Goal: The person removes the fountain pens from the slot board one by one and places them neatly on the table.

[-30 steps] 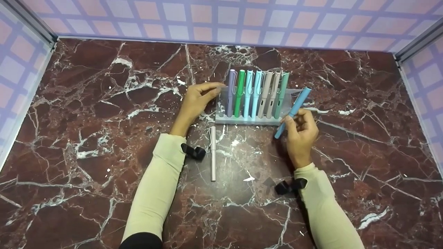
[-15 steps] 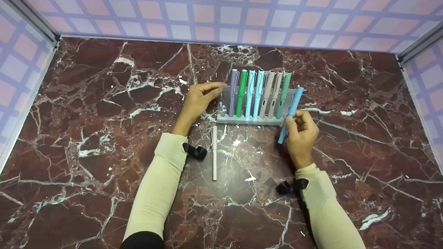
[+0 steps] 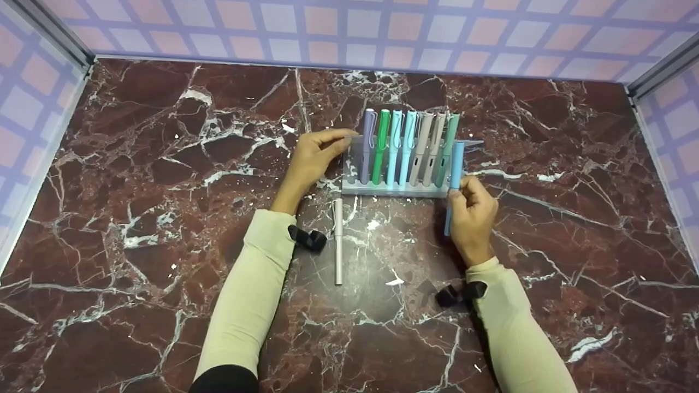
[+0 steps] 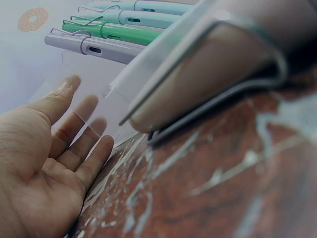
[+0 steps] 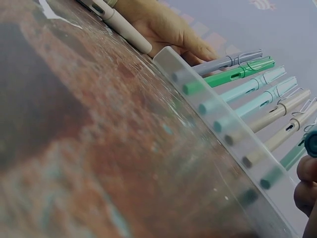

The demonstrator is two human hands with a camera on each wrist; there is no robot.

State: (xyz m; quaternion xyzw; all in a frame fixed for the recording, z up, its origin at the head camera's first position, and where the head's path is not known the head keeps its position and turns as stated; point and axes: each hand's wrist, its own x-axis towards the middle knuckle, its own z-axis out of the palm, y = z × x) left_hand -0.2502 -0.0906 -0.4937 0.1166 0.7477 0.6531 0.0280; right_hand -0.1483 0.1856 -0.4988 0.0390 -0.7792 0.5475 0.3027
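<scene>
My right hand (image 3: 474, 213) pinches a blue pen (image 3: 457, 164) between thumb and fingers at the right end of a clear pen stand (image 3: 393, 190). The pen stands nearly in line with those in the rack; in the right wrist view its round end (image 5: 311, 144) shows above the fingers (image 5: 307, 191). My left hand (image 3: 319, 158) holds the stand's left upper edge, and in the left wrist view several fingers (image 4: 86, 144) show through the clear panel. The stand carries a purple pen (image 3: 368, 147), a green pen (image 3: 381, 147), two light blue, two beige and a teal one.
A silver-beige pen (image 3: 338, 243) with a clip lies on the marbled dark red table (image 3: 164, 218), in front of the stand's left end. A checked panel (image 3: 355, 33) rises behind the table, with more at both sides.
My right hand has turned the blue pen from a rightward slant to nearly upright and brought it left, close to the stand's right end. The left hand keeps its hold on the stand.
</scene>
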